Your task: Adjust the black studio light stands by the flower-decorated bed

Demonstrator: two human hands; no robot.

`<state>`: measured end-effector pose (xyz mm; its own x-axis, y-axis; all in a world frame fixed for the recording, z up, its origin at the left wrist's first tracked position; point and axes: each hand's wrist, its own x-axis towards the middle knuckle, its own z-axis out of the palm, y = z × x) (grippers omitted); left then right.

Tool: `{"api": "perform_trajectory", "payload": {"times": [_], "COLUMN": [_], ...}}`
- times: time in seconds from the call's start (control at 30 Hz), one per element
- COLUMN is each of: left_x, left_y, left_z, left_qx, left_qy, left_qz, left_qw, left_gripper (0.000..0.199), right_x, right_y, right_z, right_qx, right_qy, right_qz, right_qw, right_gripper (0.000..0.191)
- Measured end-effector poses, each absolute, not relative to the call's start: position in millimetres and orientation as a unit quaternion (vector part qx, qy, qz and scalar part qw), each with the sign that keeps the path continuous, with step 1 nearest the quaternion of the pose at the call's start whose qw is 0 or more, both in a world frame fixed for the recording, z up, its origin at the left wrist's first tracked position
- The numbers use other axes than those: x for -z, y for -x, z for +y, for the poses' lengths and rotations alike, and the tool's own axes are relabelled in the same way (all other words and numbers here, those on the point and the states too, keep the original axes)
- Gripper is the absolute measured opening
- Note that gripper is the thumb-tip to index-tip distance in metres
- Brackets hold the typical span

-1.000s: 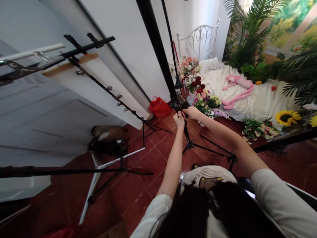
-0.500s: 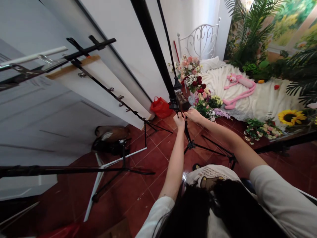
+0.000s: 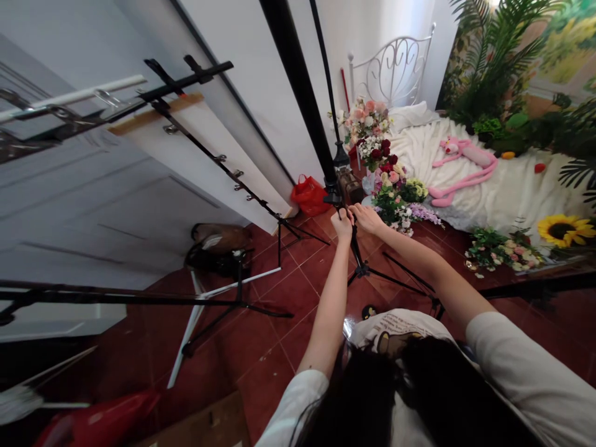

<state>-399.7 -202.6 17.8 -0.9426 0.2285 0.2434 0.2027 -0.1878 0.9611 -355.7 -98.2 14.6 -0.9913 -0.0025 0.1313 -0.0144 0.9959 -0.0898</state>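
A tall black light stand rises in front of me, its legs spread over the floor below. My left hand is closed around the slim pole just under a black clamp collar. Beside it, my right hand has its fingers curled at the same stand, close to the left thumb. What exactly the right fingertips press on is hidden, but they meet the pole. Both arms reach forward and down.
At left, binder clips line a backdrop bar over a white board. A red bag stands by the wall. Flowers border a bed with a pink plush toy. Another stand's legs cross the floor.
The view has turned slightly left, so the surroundings sit further right. Both hands stay on the stand; the right hand's fingers have shifted a little.
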Motion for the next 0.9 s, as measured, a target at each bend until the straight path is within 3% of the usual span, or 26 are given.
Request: {"api": "perform_trajectory", "payload": {"times": [0.27, 0.4, 0.6, 0.7, 0.77, 0.9], "left_x": [-22.1, -23.4, -23.2, -23.6, -23.5, -21.4], "left_y": [398.0, 397.5, 397.8, 396.8, 396.4, 399.8], "left_z": [-204.0, -204.0, -202.8, -202.9, -203.2, -203.4], "left_qx": [-0.747, -0.748, -0.75, -0.749, -0.749, -0.745], "left_qy": [-0.173, -0.173, -0.169, -0.161, -0.159, -0.142], "left_qz": [0.642, 0.64, 0.639, 0.642, 0.643, 0.651], "left_qw": [0.012, 0.006, 0.01, 0.015, 0.018, 0.027], "left_gripper": [0.082, 0.08, 0.08, 0.078, 0.078, 0.072], "right_x": [-27.8, -36.6, 3.0, 16.0, 9.3, -35.0], "right_y": [350.1, 346.7, 301.5, 276.6, 272.6, 304.3], "right_z": [-83.4, -83.0, -86.6, -83.0, -84.7, -109.3], "right_qx": [-0.062, -0.069, -0.116, -0.144, -0.19, -0.309], "right_qy": [-0.087, -0.089, -0.045, -0.067, -0.061, -0.052], "right_qz": [-0.994, -0.992, -0.987, -0.983, -0.969, -0.901], "right_qw": [0.024, 0.048, 0.097, 0.096, 0.144, 0.299], "right_gripper": [0.044, 0.041, 0.056, 0.051, 0.049, 0.08]}}
